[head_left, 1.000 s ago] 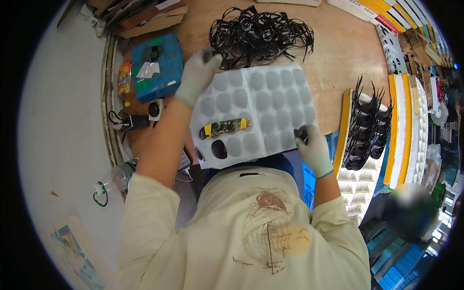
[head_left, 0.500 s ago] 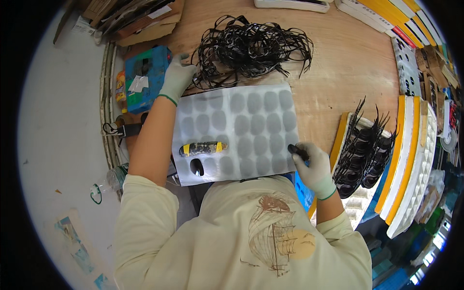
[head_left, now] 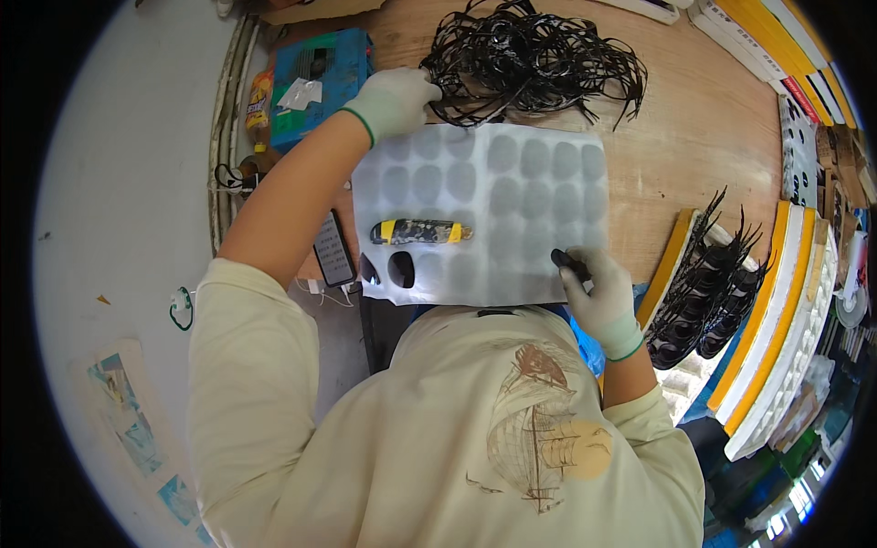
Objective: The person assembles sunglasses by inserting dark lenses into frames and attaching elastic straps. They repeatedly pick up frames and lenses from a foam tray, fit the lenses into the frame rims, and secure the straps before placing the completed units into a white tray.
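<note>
My left hand (head_left: 397,100), in a pale glove with a green cuff, reaches to the left side of a tangle of thin black strips (head_left: 539,68). Its fingertips meet the strips, so what they grip is hard to see. A small black piece (head_left: 572,265) sits pinched in my gloved right hand (head_left: 603,297), at the lower right corner of a whitish sheet (head_left: 539,290) printed with grey ovals. On the sheet's left part lie a black-and-yellow taped tool (head_left: 421,232), a shiny dark oval lens-like piece (head_left: 402,269) and a second dark piece (head_left: 369,268) at the edge.
A blue and green box (head_left: 343,78) stands at the left, by a bottle with an orange label (head_left: 258,100). A phone (head_left: 335,251) lies beside the sheet. At the right, a yellow-edged foam tray (head_left: 671,256) carries dark pieces with black strands (head_left: 699,288); more trays (head_left: 758,320) stand beyond.
The whole view has shifted, the scene moving up and right. My left hand stays at the tangle's left side, slightly nearer the strips. The phone and a second dark piece now show.
</note>
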Tool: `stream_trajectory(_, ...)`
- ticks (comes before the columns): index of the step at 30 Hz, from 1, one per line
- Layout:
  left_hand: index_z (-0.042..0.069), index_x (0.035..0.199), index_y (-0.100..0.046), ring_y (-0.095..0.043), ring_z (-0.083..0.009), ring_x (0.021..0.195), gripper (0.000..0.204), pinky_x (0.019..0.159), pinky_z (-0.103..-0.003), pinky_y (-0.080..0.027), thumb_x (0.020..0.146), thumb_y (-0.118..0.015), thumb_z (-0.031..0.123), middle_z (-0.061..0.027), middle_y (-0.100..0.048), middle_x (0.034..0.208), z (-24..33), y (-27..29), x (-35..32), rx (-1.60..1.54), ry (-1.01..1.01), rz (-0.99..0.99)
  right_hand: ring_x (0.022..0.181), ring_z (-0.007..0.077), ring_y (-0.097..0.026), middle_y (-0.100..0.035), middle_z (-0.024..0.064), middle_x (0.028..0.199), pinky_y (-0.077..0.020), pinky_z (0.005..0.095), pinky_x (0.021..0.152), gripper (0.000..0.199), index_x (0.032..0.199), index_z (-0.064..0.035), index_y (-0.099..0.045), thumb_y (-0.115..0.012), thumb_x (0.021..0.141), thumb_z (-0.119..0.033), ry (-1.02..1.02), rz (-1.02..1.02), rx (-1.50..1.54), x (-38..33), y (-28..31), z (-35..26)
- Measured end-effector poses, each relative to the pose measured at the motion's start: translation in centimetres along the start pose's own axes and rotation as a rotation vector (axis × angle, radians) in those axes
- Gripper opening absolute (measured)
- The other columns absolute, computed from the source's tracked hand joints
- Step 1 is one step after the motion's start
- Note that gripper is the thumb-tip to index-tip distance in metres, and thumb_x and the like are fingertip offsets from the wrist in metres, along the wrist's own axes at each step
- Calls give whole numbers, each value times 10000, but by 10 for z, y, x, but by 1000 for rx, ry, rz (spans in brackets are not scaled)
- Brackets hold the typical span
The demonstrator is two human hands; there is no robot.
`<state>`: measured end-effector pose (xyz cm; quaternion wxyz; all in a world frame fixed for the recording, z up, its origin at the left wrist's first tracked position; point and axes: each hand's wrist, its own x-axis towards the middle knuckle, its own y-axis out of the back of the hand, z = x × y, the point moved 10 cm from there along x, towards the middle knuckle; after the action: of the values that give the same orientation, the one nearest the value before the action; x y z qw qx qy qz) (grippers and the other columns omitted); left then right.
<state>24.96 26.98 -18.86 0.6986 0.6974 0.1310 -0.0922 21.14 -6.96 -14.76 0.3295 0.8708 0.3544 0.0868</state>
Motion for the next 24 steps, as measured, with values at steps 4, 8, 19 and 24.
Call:
stream_trajectory(4,143,1105,-750,-604,-300,1167,266,943,-433,-505,883,-639,241,-106,-634,1269,1,25,-12,130,-50,107,768,334,-687,-686,166,895,-547,380,669,203,1042,-16,-684,-710,847,-65,10,74,7,-10,-1,-14)
stream_trajectory(8,108,1124,-715,-631,-284,1149,282,953,-416,-494,931,-630,296,-125,-662,1270,-2,83,-74,-161,-218,657,746,333,-683,-679,163,874,-543,379,663,174,1004,-18,-674,-706,836,-49,68,28,-42,-11,0,-31)
stream_trajectory(19,-30,1175,-503,-643,-164,944,284,818,-315,-547,1008,-561,193,-107,-623,1034,113,-1,-234,-1929,1,318,815,342,-650,-658,143,880,-519,412,724,119,955,-23,-650,-686,845,-50,270,123,-80,-4,-53,-87)
stream_trajectory(24,-32,1176,-491,-661,-175,969,266,810,-281,-534,995,-526,160,-114,-625,1025,94,-8,-288,-2009,86,76,892,217,-676,-698,158,989,-537,331,785,250,1159,11,-566,-646,927,-35,94,236,491,-49,-64,-104)
